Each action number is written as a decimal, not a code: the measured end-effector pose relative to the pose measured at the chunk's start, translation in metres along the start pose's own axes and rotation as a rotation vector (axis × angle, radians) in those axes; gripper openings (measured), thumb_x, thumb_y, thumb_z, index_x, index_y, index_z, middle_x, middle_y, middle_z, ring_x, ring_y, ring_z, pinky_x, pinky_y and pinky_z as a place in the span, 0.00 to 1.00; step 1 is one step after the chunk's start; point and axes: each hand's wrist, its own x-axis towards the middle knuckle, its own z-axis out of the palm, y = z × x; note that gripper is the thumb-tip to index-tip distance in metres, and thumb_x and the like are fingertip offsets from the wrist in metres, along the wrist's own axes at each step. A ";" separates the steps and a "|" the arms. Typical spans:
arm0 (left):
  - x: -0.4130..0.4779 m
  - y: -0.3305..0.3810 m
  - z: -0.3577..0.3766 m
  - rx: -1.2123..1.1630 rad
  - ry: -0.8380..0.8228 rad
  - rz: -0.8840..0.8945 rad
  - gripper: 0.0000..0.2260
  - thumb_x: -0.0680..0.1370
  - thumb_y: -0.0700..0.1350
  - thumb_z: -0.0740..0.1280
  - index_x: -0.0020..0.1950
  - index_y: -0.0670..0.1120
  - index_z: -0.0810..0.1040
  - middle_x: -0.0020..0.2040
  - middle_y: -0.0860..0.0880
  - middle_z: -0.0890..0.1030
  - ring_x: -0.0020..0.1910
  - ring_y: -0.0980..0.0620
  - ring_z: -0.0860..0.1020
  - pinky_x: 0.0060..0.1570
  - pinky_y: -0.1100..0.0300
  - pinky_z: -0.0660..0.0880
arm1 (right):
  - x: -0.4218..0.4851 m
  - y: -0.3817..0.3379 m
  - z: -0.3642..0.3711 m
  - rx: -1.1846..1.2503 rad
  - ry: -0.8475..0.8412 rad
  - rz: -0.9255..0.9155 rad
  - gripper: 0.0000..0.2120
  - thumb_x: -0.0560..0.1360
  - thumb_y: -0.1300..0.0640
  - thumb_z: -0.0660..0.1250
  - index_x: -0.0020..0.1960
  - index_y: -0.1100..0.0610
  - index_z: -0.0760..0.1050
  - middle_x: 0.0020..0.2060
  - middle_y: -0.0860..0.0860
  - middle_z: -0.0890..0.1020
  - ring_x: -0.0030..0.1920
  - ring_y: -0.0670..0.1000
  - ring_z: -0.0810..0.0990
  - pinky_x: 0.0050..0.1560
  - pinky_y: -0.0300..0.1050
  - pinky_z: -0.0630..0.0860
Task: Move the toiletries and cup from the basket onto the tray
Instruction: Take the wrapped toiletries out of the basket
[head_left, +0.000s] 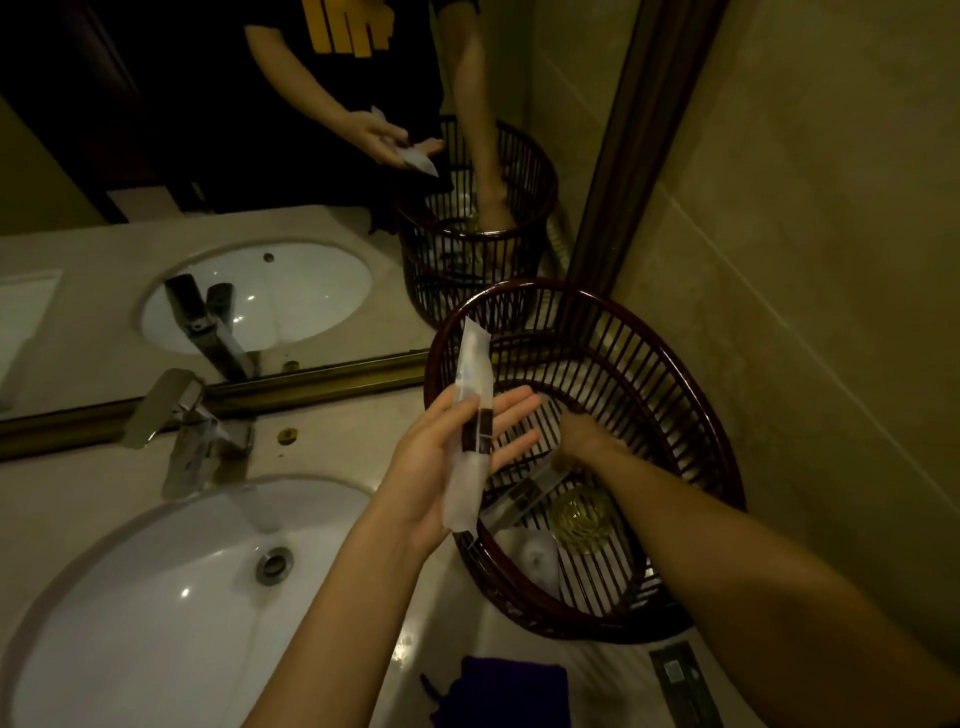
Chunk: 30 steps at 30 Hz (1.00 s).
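A dark slatted basket (691, 395) stands on the counter against the right wall. My left hand (447, 452) hovers at its left rim and holds a long white sachet (467, 431) with a dark band, tilted nearly upright. My right hand (584, 441) reaches down inside the basket, blurred, its fingers on a second banded sachet (519, 501). A clear glass cup (579, 517) and a white packet (537, 564) lie on the basket floor. No tray is in view.
A white sink (156, 613) with a chrome tap (192, 431) fills the left of the counter. A mirror (156, 156) runs along the back. A dark purple cloth (509, 691) and a dark flat item (680, 680) lie at the front edge.
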 end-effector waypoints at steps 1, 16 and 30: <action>0.000 0.000 0.001 -0.019 0.005 -0.013 0.13 0.86 0.42 0.58 0.71 0.44 0.70 0.64 0.31 0.82 0.65 0.36 0.81 0.60 0.42 0.81 | 0.000 0.000 0.001 -0.045 -0.006 -0.023 0.34 0.74 0.57 0.76 0.75 0.59 0.66 0.71 0.60 0.73 0.70 0.60 0.75 0.68 0.53 0.76; -0.002 0.000 -0.004 -0.112 0.048 -0.093 0.23 0.87 0.49 0.55 0.80 0.41 0.62 0.68 0.31 0.79 0.67 0.36 0.79 0.69 0.42 0.72 | -0.032 0.035 -0.094 0.572 -0.015 -0.475 0.04 0.79 0.62 0.68 0.47 0.55 0.77 0.44 0.55 0.80 0.45 0.53 0.80 0.49 0.49 0.79; 0.000 0.001 -0.011 -0.140 0.048 -0.086 0.28 0.84 0.56 0.58 0.79 0.39 0.67 0.66 0.33 0.80 0.66 0.37 0.79 0.72 0.42 0.70 | -0.134 -0.004 -0.164 1.151 0.226 -0.755 0.03 0.77 0.59 0.72 0.50 0.53 0.82 0.39 0.48 0.88 0.44 0.47 0.88 0.40 0.37 0.81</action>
